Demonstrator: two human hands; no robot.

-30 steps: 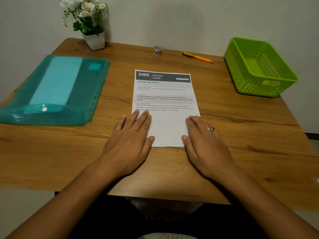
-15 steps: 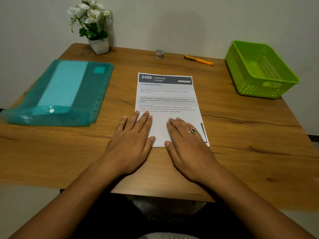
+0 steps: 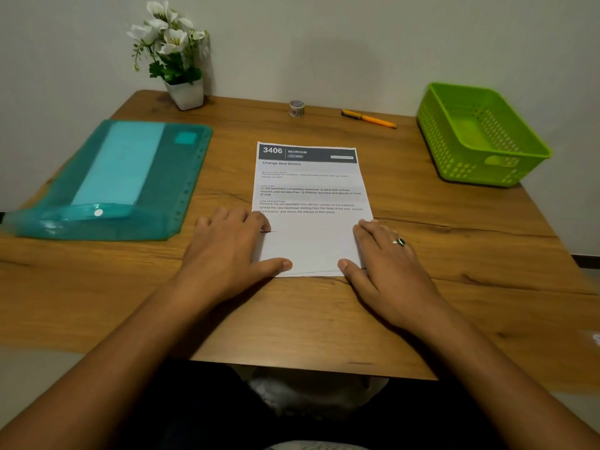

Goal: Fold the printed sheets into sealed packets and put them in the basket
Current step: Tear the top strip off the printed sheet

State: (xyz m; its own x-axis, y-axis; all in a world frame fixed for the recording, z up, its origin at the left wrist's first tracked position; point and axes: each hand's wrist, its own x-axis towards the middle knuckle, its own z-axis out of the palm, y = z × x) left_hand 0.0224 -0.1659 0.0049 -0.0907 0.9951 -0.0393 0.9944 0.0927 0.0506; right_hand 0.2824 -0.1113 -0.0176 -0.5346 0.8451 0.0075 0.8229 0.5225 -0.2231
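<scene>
The printed sheet (image 3: pixel 310 196) lies flat in the middle of the table (image 3: pixel 454 271), header away from us. Our left hand (image 3: pixel 227 251) rests on its near left corner, thumb stretched over the paper and fingers bent at the left edge; we cannot tell whether they pinch it. Our right hand (image 3: pixel 386 264) lies flat on the near right corner, fingers straight, gripping nothing. The green basket (image 3: pixel 470 170) stands well apart at the far right. A teal folder (image 3: pixel 107 177) lies to the left; a flowerpot (image 3: pixel 186 94), tape roll (image 3: pixel 296 108) and pen (image 3: pixel 368 118) sit by the wall.
</scene>
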